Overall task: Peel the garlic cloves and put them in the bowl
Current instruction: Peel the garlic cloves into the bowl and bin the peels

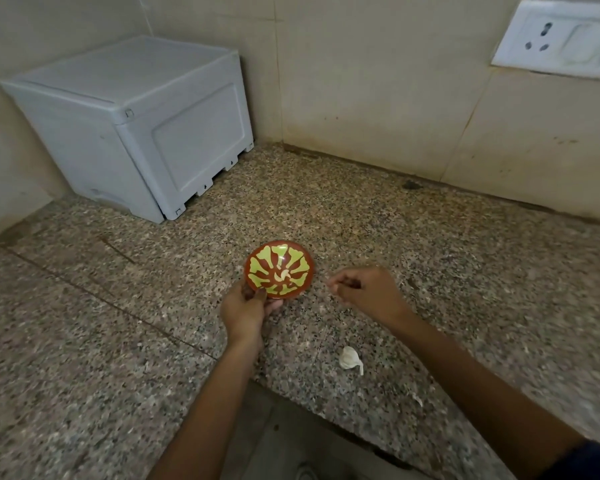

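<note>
A small red bowl (280, 268) with a yellow-green pattern sits on the speckled granite counter, with a couple of pale peeled garlic cloves (283, 275) at its bottom. My left hand (245, 308) grips the bowl's near rim with thumb and fingers. To the right of the bowl my right hand (364, 291) hovers with curled fingers, and a thin pale scrap of garlic skin (331, 281) appears pinched at its fingertips. A partly peeled piece of garlic (350, 357) with white skin lies on the counter near the front edge, below my right hand.
A grey-white plastic box (132, 123) stands in the back left corner against the tiled wall. A white socket and switch plate (561, 39) is on the right wall. The counter's front edge (326, 414) runs just under my forearms. A skin scrap (417, 399) lies near it.
</note>
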